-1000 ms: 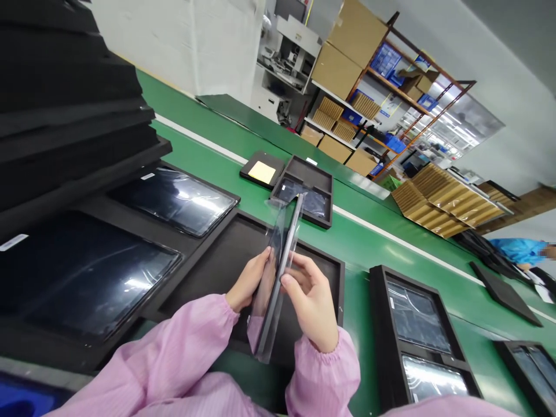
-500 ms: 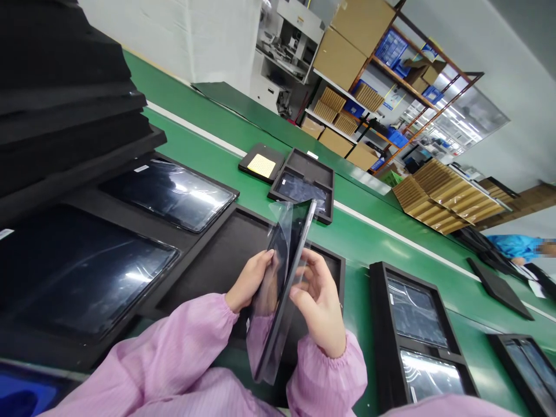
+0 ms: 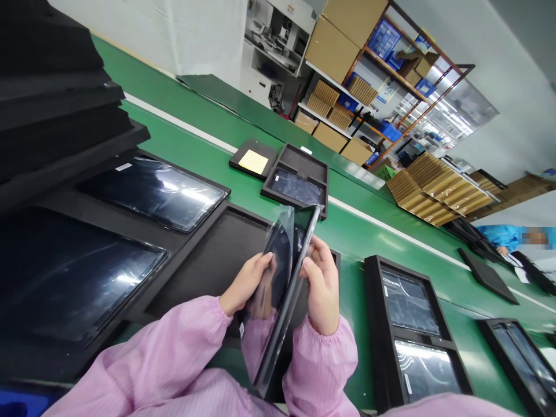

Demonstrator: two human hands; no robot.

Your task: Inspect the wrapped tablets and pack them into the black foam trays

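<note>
Leaning above a black foam tray (image 3: 212, 249), a flat dark tablet (image 3: 287, 302) in loose clear film (image 3: 282, 231) is pinched by the left hand (image 3: 247, 281); its right edge is now gripped higher by the right hand (image 3: 324, 284), likely steadying it. Toward the green counter (image 3: 350, 240)'s far edge, a divided black case (image 3: 307, 160) is set.

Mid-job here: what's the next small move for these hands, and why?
Probably ease the clear film slightly left with the left hand while the right hand steadies the dark panel. The left hand pinches the film, which stands apart from the panel at the far end; a wider gap might prevent catching.
</note>
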